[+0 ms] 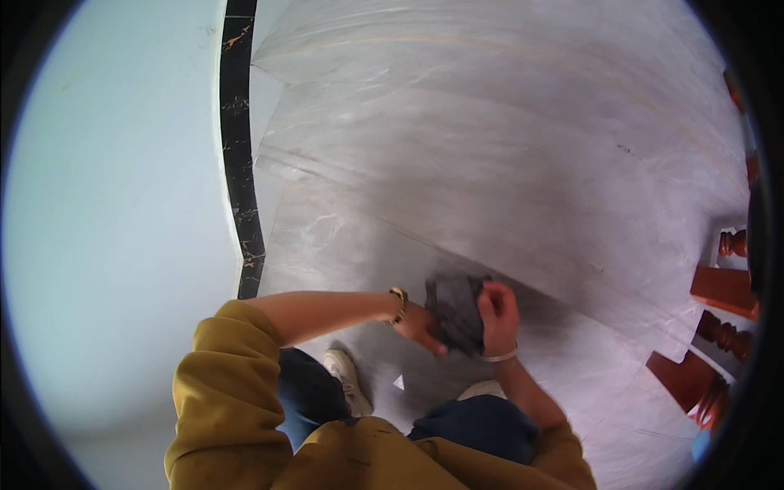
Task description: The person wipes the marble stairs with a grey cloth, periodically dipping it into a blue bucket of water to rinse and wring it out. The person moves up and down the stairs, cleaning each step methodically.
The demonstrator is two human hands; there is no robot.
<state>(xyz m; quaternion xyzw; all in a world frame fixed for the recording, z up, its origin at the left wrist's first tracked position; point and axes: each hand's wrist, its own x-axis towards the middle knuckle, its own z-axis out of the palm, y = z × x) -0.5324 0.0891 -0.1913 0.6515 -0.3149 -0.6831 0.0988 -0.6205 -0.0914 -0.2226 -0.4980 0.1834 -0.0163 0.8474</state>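
Observation:
A dark grey bundle (456, 312), apparently folded cloth, is held between my two hands above the floor; motion blurs it. My left hand (422, 331) grips its lower left side, thumb towards me and the other fingers partly hidden by the bundle. At the right side, my right hand (499, 312) holds the edge with curled fingers. A chain bracelet (399, 305) circles my left wrist, and a pale band (501, 355) is on my right.
Grey marbled tiles (465, 153) form the floor, with a step-like edge crossing beyond my hands. A pale wall (122, 214) with black marble skirting (236, 122) runs along the left. Reddish-brown turned wooden posts (726, 291) stand at the right. My shoe (348, 376) and a small white scrap (399, 383) are below.

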